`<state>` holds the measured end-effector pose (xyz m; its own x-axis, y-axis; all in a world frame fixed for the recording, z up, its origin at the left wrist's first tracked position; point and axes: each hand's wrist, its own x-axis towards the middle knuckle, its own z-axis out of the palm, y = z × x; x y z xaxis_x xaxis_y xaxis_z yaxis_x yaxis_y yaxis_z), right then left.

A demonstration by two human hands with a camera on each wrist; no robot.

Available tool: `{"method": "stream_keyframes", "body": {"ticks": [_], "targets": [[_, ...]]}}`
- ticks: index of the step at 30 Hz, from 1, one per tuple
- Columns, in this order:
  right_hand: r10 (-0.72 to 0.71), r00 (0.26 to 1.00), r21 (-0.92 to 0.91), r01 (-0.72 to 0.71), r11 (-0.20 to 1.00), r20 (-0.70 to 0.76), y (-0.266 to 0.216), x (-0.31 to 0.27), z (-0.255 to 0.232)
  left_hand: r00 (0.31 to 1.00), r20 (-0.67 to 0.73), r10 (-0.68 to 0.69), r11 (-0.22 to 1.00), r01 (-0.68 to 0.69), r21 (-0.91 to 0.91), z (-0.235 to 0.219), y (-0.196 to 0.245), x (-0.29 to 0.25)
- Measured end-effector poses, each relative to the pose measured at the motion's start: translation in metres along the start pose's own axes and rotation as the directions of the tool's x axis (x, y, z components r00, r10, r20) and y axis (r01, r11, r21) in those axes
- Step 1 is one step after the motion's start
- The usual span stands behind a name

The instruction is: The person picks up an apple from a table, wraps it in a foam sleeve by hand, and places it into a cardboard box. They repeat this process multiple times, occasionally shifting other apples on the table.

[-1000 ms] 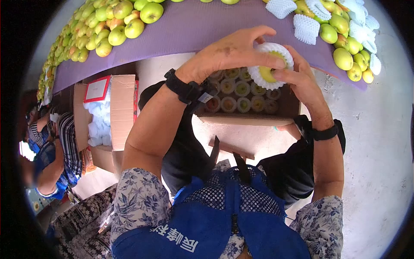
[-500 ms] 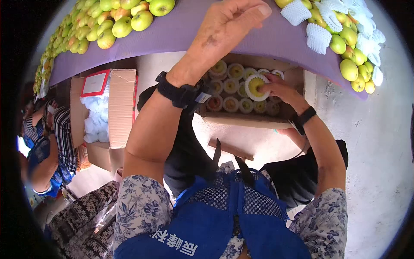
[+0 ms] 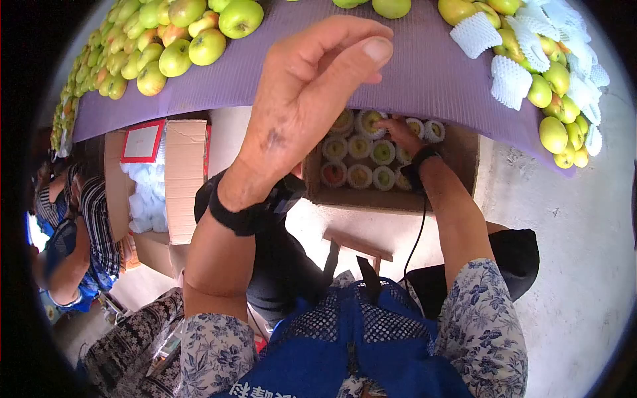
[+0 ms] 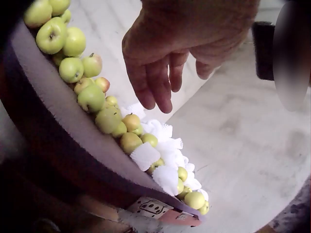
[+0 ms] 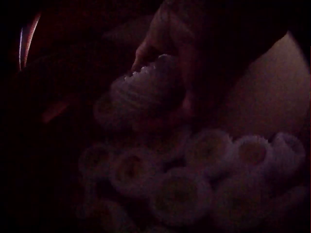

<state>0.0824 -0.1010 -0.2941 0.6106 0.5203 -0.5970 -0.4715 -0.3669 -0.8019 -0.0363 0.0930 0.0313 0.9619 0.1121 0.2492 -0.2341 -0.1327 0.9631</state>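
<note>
My right hand (image 3: 403, 134) reaches into the cardboard box (image 3: 361, 201) under the table edge. It grips an apple in a white foam net (image 3: 371, 124) in the back row; the dim right wrist view shows the fingers curled round the ribbed net (image 5: 146, 92). Other netted apples (image 3: 359, 146) sit in rows inside the box. My left hand (image 3: 308, 93) is raised in front of the purple-covered table (image 3: 411, 73), its fingers loosely bent with nothing in them. In the left wrist view that hand (image 4: 180, 43) hangs beside the loose apples (image 4: 92, 97).
Loose apples (image 3: 176, 58) are heaped at the table's left. More apples (image 3: 553, 132) and white foam nets (image 3: 511, 81) lie at its right end. A carton of foam nets (image 3: 147, 192) stands at left, near another person (image 3: 73, 252). A wooden stool (image 3: 358, 244) is below.
The netted apple, held between both hands at first, has gone down into the box with my right hand. My left hand has let go and drawn back to the left.
</note>
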Motion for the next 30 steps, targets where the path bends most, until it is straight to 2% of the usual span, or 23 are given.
{"method": "stream_keyframes", "body": {"ticks": [1, 4, 6, 13, 15, 18, 21, 25, 27, 30], "targets": [[-0.007, 0.999, -0.02, 0.006, 1.0, -0.048, -0.006, -0.002, 0.004, 1.0, 0.002, -0.002, 1.0, 0.002, 0.003, 0.0, -0.001, 0.0], [-0.067, 0.996, 0.023, 0.068, 0.997, -0.061, 0.04, 0.047, -0.002, 1.0, 0.005, -0.01, 1.0, 0.01, -0.017, 0.0, -0.002, -0.002], [-0.071, 0.996, 0.032, 0.073, 0.997, -0.057, 0.041, 0.047, 0.001, 0.997, 0.018, -0.077, 0.997, 0.077, 0.014, 0.0, 0.001, -0.003], [-0.082, 0.994, 0.03, 0.084, 0.996, -0.068, 0.038, 0.05, -0.005, 0.995, 0.066, -0.07, 0.997, 0.069, 0.024, 0.005, -0.007, -0.002], [-0.087, 0.993, 0.025, 0.089, 0.996, -0.081, 0.037, 0.05, -0.004, 0.996, 0.084, 0.04, 0.998, -0.044, 0.046, 0.007, -0.015, 0.0], [-0.099, 0.991, 0.027, 0.101, 0.994, -0.091, 0.04, 0.045, -0.003, 0.994, 0.109, -0.028, 0.998, 0.02, 0.068, 0.011, -0.008, -0.001], [-0.103, 0.99, 0.027, 0.106, 0.994, -0.098, 0.041, 0.041, -0.008, 0.989, 0.14, 0.038, 0.996, -0.049, 0.079, 0.014, -0.016, 0.0], [-0.107, 0.99, 0.024, 0.11, 0.994, -0.096, 0.041, 0.042, -0.013, 0.99, 0.138, 0.004, 0.987, -0.026, 0.159, 0.018, -0.013, 0.0], [-0.105, 0.991, 0.024, 0.108, 0.994, -0.086, 0.044, 0.036, -0.025, 0.983, 0.156, 0.097, 0.96, -0.134, 0.245, 0.017, -0.017, 0.001], [-0.1, 0.991, 0.014, 0.102, 0.995, -0.086, 0.046, 0.034, -0.027, 0.978, 0.176, 0.114, 0.943, -0.162, 0.291, 0.02, -0.016, 0.003]]}}
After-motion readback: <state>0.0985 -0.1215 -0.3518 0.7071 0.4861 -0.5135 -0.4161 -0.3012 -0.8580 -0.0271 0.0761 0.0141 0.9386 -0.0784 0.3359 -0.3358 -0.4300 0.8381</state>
